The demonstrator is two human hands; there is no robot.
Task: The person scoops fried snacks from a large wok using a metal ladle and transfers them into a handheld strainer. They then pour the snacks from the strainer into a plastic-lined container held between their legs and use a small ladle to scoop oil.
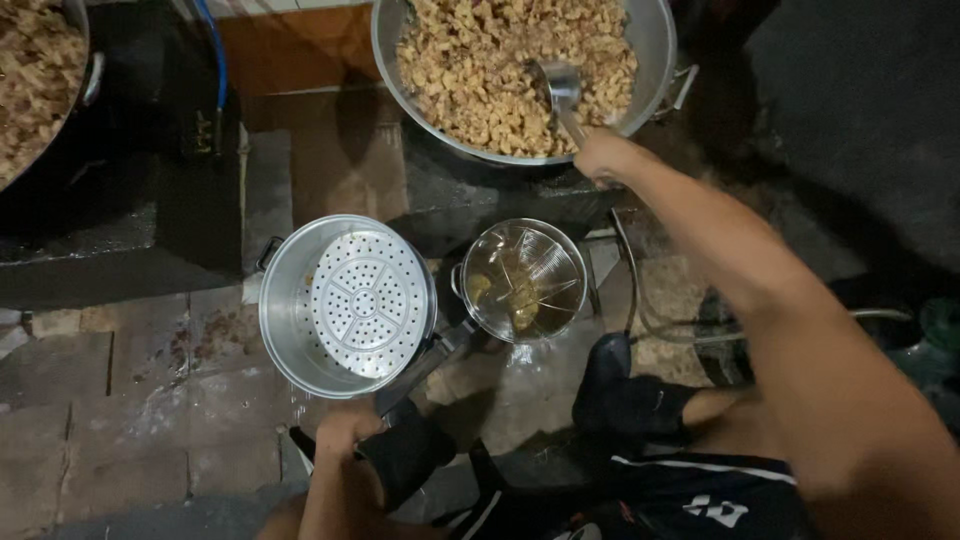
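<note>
Big metal basin is seen at the top of the view, beyond the strainer bowl, heaped with pale fried crumbly pieces. A second pan of the same pieces is seen far to the left of the strainer bowl, at the top left corner. An aluminium steamer pot with a perforated round insert stands just left of the strainer bowl, almost touching it, on a worn brick floor. The strainer bowl itself is seen at centre, wire mesh with yellowish oil and a few bits inside; its long handle runs down-left from it.

The right hand is closed on the handle of a metal ladle, above and right of the strainer bowl, with the ladle cup set into the pieces in the basin. The left hand is clamped on the end of the strainer handle, below and left of the bowl. The hands are held well apart. A dark shoe is seen below and right of the strainer bowl.
</note>
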